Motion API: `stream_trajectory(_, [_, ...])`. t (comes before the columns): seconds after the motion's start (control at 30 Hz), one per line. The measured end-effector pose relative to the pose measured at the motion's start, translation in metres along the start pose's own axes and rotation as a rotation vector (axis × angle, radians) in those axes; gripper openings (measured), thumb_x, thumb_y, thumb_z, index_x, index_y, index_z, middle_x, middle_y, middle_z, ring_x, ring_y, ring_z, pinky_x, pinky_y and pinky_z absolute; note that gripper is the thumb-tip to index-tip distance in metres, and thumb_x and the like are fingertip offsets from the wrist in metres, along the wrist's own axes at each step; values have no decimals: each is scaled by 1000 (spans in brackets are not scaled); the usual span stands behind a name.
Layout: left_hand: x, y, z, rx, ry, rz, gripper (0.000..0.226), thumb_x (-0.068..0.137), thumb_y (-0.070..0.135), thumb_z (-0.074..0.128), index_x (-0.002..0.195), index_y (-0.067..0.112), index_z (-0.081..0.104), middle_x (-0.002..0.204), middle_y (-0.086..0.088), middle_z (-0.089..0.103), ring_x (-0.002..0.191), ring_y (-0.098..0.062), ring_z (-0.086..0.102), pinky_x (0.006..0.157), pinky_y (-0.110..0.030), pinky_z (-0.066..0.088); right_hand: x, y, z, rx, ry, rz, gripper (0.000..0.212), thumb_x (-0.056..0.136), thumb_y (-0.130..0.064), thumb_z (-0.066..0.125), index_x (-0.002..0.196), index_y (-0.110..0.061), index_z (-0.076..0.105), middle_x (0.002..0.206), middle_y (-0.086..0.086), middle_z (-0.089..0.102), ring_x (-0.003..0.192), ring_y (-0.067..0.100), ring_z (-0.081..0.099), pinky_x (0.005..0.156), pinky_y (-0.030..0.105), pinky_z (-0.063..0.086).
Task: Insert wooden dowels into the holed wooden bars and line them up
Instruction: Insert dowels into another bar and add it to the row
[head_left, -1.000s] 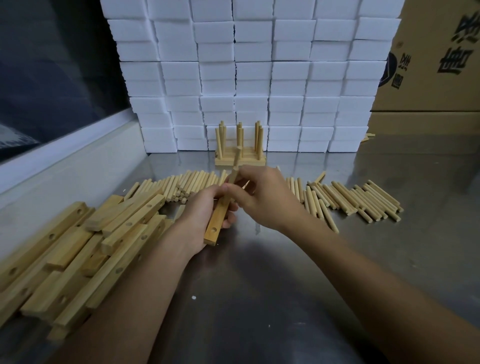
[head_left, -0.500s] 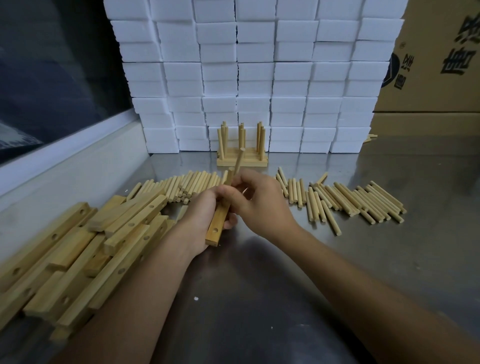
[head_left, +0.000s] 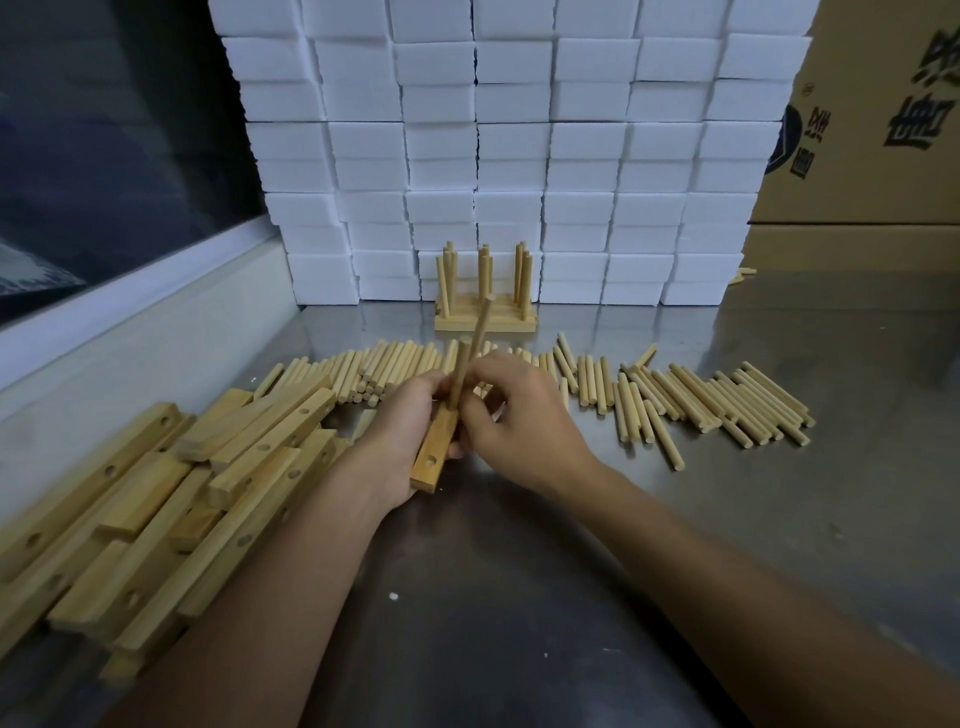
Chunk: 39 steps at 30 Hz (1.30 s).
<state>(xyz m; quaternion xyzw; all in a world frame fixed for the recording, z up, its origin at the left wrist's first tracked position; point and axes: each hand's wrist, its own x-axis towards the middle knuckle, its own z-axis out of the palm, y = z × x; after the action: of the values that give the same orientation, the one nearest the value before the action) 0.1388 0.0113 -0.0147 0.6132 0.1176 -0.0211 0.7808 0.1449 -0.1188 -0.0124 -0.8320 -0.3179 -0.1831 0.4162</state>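
Note:
My left hand (head_left: 402, 421) grips a holed wooden bar (head_left: 434, 454) held above the steel table, its near end showing an empty hole. One dowel (head_left: 479, 327) stands slanted from the bar's far end. My right hand (head_left: 511, 410) pinches a second dowel (head_left: 460, 371) upright at the bar's middle. Several finished bars with upright dowels (head_left: 485, 299) stand side by side at the back. A pile of holed bars (head_left: 156, 499) lies at the left. Loose dowels (head_left: 701, 402) spread in a row behind my hands.
A wall of white foam blocks (head_left: 519, 145) rises behind the finished bars. A cardboard box (head_left: 872, 130) stands at the back right. A white ledge (head_left: 130, 332) borders the steel table (head_left: 519, 597) on the left.
A second dowel now stands at the bar's middle under my right fingers. The bar and the hands have stayed in about the same place.

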Motion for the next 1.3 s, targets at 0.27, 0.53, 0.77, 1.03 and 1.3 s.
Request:
stream_trajectory(0.27, [2, -1, -2, -14, 18, -32, 36, 100, 32, 44, 89, 11, 71, 77, -10, 69, 61, -19, 66, 46, -28, 50, -1, -2, 6, 39, 37, 43, 5, 93, -23, 67, 90, -20, 66, 82, -13, 61, 67, 3, 64, 60, 14, 49])
stream_trajectory(0.53, [4, 0, -2, -106, -5, -40, 35, 101, 24, 37, 87, 9, 66, 66, -8, 61, 46, -17, 53, 35, -23, 38, 11, -3, -12, -28, -89, 110, 11, 91, -29, 67, 98, -21, 71, 86, -11, 69, 74, 3, 65, 74, 33, 59])
stream_trajectory(0.77, [4, 1, -2, -120, 15, -40, 29, 103, 21, 35, 101, 3, 58, 60, -10, 61, 43, -18, 52, 34, -22, 38, 22, 36, -49, -349, -70, 412, 19, 91, -37, 65, 99, -21, 72, 81, -8, 67, 78, 10, 64, 77, 37, 59])
stream_trajectory(1.03, [4, 2, -3, -168, 9, -60, 28, 104, 23, 36, 102, 5, 57, 62, -10, 61, 46, -18, 54, 35, -22, 40, 11, 47, -38, -574, -88, 505, 29, 83, -45, 74, 95, -21, 62, 85, -2, 67, 77, 18, 64, 74, 39, 58])
stream_trajectory(1.3, [6, 2, -4, -177, 9, -68, 30, 104, 24, 36, 103, 4, 58, 61, -10, 62, 45, -18, 55, 35, -22, 40, 13, 44, -42, -660, -281, 597, 18, 91, -19, 60, 83, -14, 45, 77, 0, 49, 79, 22, 54, 67, 33, 44])
